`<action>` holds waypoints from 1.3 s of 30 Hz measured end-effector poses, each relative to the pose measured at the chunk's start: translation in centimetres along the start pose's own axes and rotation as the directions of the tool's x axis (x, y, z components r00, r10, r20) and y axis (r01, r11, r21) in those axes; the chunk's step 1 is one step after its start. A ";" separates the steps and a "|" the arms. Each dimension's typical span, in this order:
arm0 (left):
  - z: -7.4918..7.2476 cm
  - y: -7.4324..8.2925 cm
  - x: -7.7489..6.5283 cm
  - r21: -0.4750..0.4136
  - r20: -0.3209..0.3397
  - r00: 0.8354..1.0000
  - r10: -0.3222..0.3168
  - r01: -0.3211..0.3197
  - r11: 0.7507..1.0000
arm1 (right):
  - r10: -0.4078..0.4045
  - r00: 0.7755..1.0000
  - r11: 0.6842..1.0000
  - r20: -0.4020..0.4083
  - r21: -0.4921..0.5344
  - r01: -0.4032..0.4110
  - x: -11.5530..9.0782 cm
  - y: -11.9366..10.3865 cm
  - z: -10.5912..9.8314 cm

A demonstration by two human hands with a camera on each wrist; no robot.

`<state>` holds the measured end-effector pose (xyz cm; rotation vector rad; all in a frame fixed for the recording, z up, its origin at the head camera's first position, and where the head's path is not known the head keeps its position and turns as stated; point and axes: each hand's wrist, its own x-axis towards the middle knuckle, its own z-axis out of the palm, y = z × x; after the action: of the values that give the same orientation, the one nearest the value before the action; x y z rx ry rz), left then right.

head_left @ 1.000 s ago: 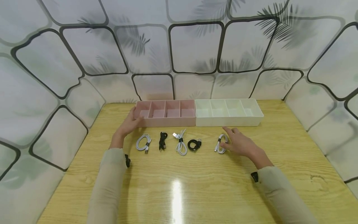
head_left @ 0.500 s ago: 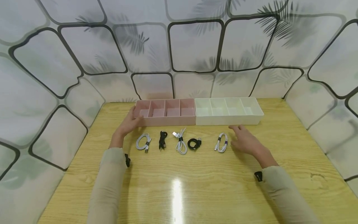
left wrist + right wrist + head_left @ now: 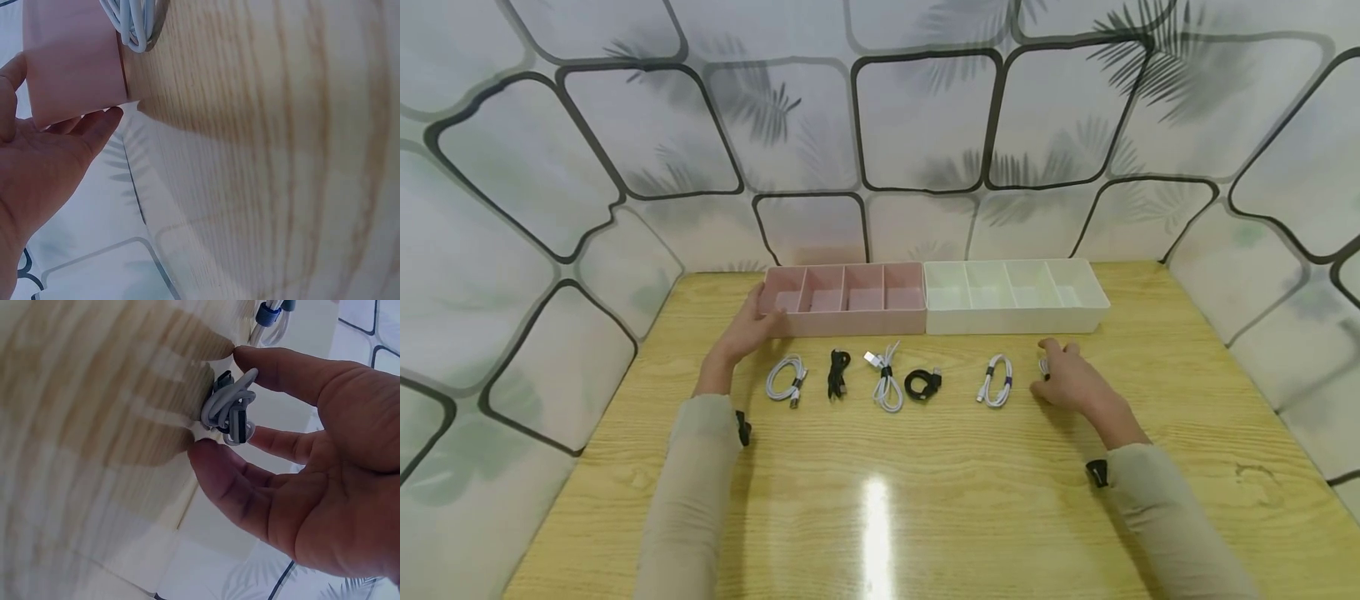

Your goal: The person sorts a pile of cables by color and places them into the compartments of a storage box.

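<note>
At the back left of the table, my left hand (image 3: 743, 333) holds the left end of a pink divided box (image 3: 850, 323). Its thumb lies by the front rim and its fingers lie along the end wall. My right hand (image 3: 1077, 387) is low over the table in front of the white divided box (image 3: 1018, 321). Thumb and fingers are spread around a small coiled white USB cable (image 3: 228, 406), with visible gaps to it in the right wrist view. Left of that hand lies another coiled white cable (image 3: 995, 381) with a dark tie.
Further left lie a black coiled cable (image 3: 922, 384), a white cable with a black tie (image 3: 887, 379), a black bundled cable (image 3: 838, 372) and a white looped cable (image 3: 787, 380). Both boxes stand end to end near the patterned backdrop (image 3: 917, 125).
My right hand has moved right, off the coiled white cable that it was over. A second white cable now shows between its fingers. My left hand stays at the pink box.
</note>
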<state>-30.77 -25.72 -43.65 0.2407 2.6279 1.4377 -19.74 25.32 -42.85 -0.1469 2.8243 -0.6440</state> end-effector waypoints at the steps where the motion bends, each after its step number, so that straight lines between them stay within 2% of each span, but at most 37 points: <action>1: 0.0 0.0 0.0 -0.002 -0.002 1.000 0.005 -0.005 1.000 | -0.012 1.000 1.000 -0.001 -0.001 0.012 0.0 0.0 -0.1; 5: 0.0 0.2 0.1 -0.001 -0.003 1.000 0.013 -0.013 1.000 | -0.060 0.998 0.998 -0.007 -0.021 0.060 0.2 0.3 -0.2; 9: -0.1 0.3 0.1 0.019 0.008 1.000 -0.005 0.005 1.000 | -0.073 0.997 0.997 0.011 -0.014 0.073 0.4 0.6 -0.4; 17: -0.2 0.3 0.1 0.030 0.026 0.999 -0.032 0.031 0.999 | -0.084 0.996 0.995 0.014 0.059 0.083 0.6 0.8 -0.7; 24: -0.2 0.1 0.4 0.019 0.024 1.000 -0.012 0.011 1.000 | -0.110 0.993 0.987 -0.046 0.109 0.114 0.5 0.3 -1.0; 28: -0.3 0.2 0.4 0.004 0.022 1.000 -0.005 0.004 1.000 | -0.119 0.991 0.973 -0.063 0.194 0.129 0.4 -0.1 -1.1; 33: -0.4 0.2 0.2 0.012 0.032 0.999 -0.015 0.014 1.000 | -0.140 0.988 0.925 -0.058 0.348 0.152 0.5 -0.7 -1.0; 39: -0.5 1.0 -0.5 -0.014 0.046 0.999 -0.018 0.019 1.000 | -0.179 0.982 0.812 -0.055 0.556 0.179 1.3 -2.0 -0.5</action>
<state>-30.35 -25.69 -42.55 0.2435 2.5761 1.4276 -21.01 23.54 -41.82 -0.3044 2.5031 -1.4812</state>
